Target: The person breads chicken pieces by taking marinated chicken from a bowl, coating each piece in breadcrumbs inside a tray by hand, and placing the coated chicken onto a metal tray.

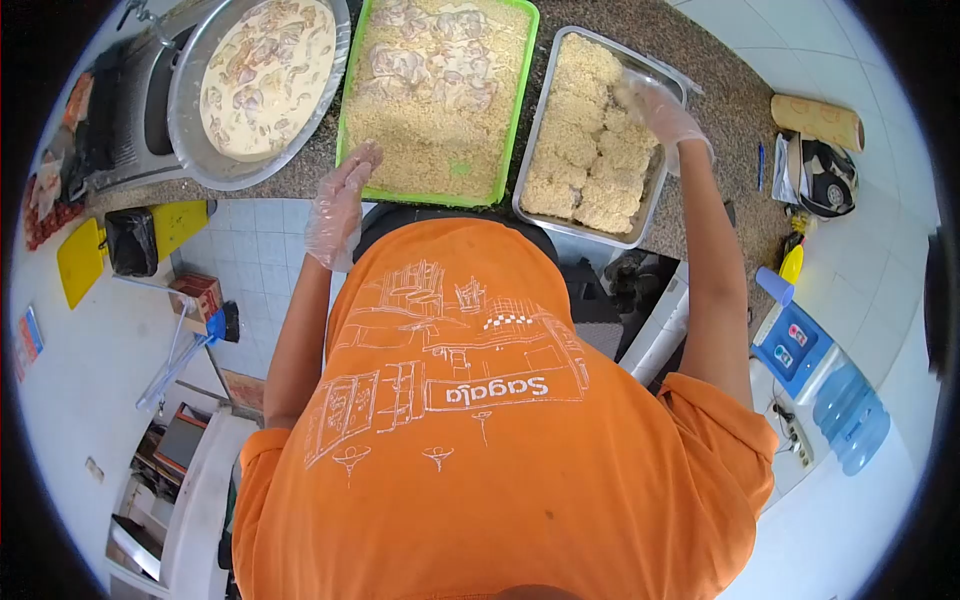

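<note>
Golden, lumpy crumb-coated pieces (575, 140) lie packed in a rectangular silver metal tray (652, 190), just right of your bright-green plastic tray (519, 100) in the head view. Your right hand (665, 112), in clear plastic, is over them, fingers blurred: can't tell if they're pinching. Your gloved left hand (342, 200) is at the green tray's near-left edge, fingers close together; can't tell if they grip. Wet pale pieces (398, 65) lie on crumbs (420, 140) inside it; left of it, a round metal basin (188, 120) holds more in creamy liquid. Coated ones look light and soft, crust fragile: cup them underneath. Wet ones look slippery. Your orange shirt (500, 480), nearer you than the green tray, reads "Sagaja", upside down.
</note>
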The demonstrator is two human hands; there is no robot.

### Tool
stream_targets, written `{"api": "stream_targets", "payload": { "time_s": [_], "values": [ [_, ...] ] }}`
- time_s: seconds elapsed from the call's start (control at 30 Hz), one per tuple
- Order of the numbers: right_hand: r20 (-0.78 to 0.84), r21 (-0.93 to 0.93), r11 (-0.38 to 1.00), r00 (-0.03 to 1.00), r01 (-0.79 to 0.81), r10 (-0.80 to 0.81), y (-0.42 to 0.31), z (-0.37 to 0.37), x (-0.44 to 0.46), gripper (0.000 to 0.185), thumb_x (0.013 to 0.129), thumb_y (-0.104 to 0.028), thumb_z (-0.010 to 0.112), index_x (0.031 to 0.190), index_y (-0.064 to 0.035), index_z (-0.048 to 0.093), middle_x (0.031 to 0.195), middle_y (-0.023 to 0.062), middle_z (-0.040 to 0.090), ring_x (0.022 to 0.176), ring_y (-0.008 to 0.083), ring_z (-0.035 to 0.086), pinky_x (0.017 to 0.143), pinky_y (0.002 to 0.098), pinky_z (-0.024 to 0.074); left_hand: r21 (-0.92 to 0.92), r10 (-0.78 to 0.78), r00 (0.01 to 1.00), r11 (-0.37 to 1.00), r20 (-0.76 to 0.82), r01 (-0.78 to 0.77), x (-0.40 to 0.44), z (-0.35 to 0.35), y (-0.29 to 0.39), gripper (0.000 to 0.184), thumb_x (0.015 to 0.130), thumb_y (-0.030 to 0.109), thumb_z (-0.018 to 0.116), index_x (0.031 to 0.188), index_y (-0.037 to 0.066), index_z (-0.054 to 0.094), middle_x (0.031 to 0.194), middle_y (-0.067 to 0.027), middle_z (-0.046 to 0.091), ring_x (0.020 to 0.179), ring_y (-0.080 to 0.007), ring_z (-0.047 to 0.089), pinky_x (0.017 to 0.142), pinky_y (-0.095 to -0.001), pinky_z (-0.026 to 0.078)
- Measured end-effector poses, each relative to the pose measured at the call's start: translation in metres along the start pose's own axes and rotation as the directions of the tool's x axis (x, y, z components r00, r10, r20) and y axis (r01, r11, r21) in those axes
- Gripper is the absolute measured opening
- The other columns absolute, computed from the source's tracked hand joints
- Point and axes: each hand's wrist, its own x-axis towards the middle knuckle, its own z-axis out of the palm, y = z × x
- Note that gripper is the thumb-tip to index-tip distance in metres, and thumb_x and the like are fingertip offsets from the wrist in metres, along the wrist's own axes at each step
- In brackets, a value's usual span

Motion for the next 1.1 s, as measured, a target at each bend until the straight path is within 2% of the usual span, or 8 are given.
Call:
{"api": "stream_targets", "payload": {
  "time_s": [0.27, 0.37, 0.4, 0.47, 0.63, 0.93, 1.0, 1.1],
  "values": [
    [-0.041, -0.397, 0.917, 0.999, -0.030, 0.016, -0.028, 0.028, -0.021, 0.034, 0.096, -0.016, 0.056, 0.127, -0.0086, 0.068, 0.123, 0.0200, 0.068, 0.109, 0.0392, 0.066, 0.097, 0.0457, 0.0528, 0.322, 0.110, 0.994, 0.942, -0.026, -0.096, 0.001, 0.012, -0.006, 0.037, 0.102, 0.012, 0.054, 0.133, -0.007, 0.057, 0.131, -0.0213, 0.065, 0.124, -0.0285, 0.061, 0.108, -0.0340, 0.044],
    [-0.388, -0.101, 0.986, 0.908, 0.129, -0.158, -0.099, 0.034, -0.049, 0.029, 0.093, -0.013, 0.061, 0.120, -0.0076, 0.071, 0.116, 0.0197, 0.071, 0.103, 0.0374, 0.069, 0.094, 0.0427, 0.0550, 0.902, 0.209, 0.965, 0.365, 0.161, -0.230, 0.007, 0.000, -0.003, 0.031, 0.096, 0.013, 0.053, 0.118, -0.004, 0.066, 0.120, -0.0264, 0.066, 0.114, -0.0377, 0.064, 0.102, -0.0381, 0.048],
    [-0.376, 0.228, 0.957, 0.923, 0.181, -0.085, -0.125, 0.051, -0.056, 0.027, 0.092, -0.013, 0.065, 0.117, -0.0073, 0.072, 0.109, 0.0190, 0.073, 0.101, 0.0352, 0.071, 0.093, 0.0411, 0.0551, 0.961, 0.123, 0.953, -0.031, 0.277, -0.275, 0.018, -0.009, -0.020, 0.029, 0.094, 0.015, 0.053, 0.112, -0.002, 0.069, 0.116, -0.0283, 0.066, 0.111, -0.0407, 0.064, 0.100, -0.0405, 0.048],
    [-0.040, 0.644, 0.744, 0.979, 0.177, -0.198, -0.161, 0.098, -0.055, 0.030, 0.090, -0.020, 0.069, 0.116, -0.0048, 0.072, 0.111, 0.0203, 0.072, 0.107, 0.0352, 0.069, 0.094, 0.0404, 0.0534, 0.871, -0.033, 0.912, -0.286, 0.408, -0.400, 0.044, -0.022, -0.046, 0.029, 0.090, 0.019, 0.053, 0.101, 0.000, 0.072, 0.112, -0.0310, 0.064, 0.106, -0.0449, 0.063, 0.098, -0.0453, 0.048],
    [-0.026, 0.276, 0.939, 0.978, 0.205, -0.206, -0.286, 0.178, -0.062, 0.043, 0.083, -0.024, 0.070, 0.114, 0.0051, 0.062, 0.118, 0.0278, 0.063, 0.115, 0.0432, 0.060, 0.099, 0.0483, 0.0481, 0.842, -0.308, 0.795, 0.041, 0.523, -0.538, 0.073, -0.002, -0.019, 0.034, 0.087, 0.027, 0.055, 0.091, -0.002, 0.073, 0.118, -0.0341, 0.059, 0.110, -0.0462, 0.060, 0.100, -0.0522, 0.044],
    [-0.150, 0.568, 0.819, 0.967, -0.085, 0.204, -0.347, 0.204, -0.041, 0.058, 0.080, -0.020, 0.074, 0.129, 0.0063, 0.056, 0.128, 0.0312, 0.059, 0.121, 0.0450, 0.057, 0.101, 0.0458, 0.0475, 0.640, 0.160, 0.932, 0.689, 0.324, -0.341, 0.086, -0.001, -0.032, 0.062, 0.084, 0.025, 0.061, 0.135, -0.010, 0.051, 0.126, -0.0355, 0.057, 0.110, -0.0453, 0.062, 0.101, -0.0424, 0.046],
    [0.094, 0.665, 0.712, 0.970, -0.228, 0.223, -0.360, 0.128, -0.062, 0.064, 0.081, -0.017, 0.074, 0.135, 0.0072, 0.052, 0.133, 0.0317, 0.057, 0.125, 0.0448, 0.055, 0.104, 0.0446, 0.0465, 0.589, 0.102, 0.926, 0.746, 0.362, -0.312, 0.096, -0.014, -0.022, 0.062, 0.084, 0.020, 0.060, 0.137, -0.011, 0.049, 0.128, -0.0342, 0.056, 0.113, -0.0448, 0.061, 0.101, -0.0428, 0.048],
    [-0.317, 0.576, 0.816, 0.935, 0.060, 0.155, -0.351, 0.128, -0.080, 0.065, 0.083, -0.015, 0.073, 0.140, 0.0063, 0.048, 0.136, 0.0305, 0.056, 0.125, 0.0447, 0.055, 0.105, 0.0443, 0.0461, 0.753, 0.343, 0.820, 0.341, 0.457, -0.562, 0.100, -0.034, -0.009, 0.060, 0.083, 0.012, 0.060, 0.138, -0.010, 0.048, 0.132, -0.0330, 0.054, 0.112, -0.0433, 0.061, 0.096, -0.0446, 0.051]
  ]
}}
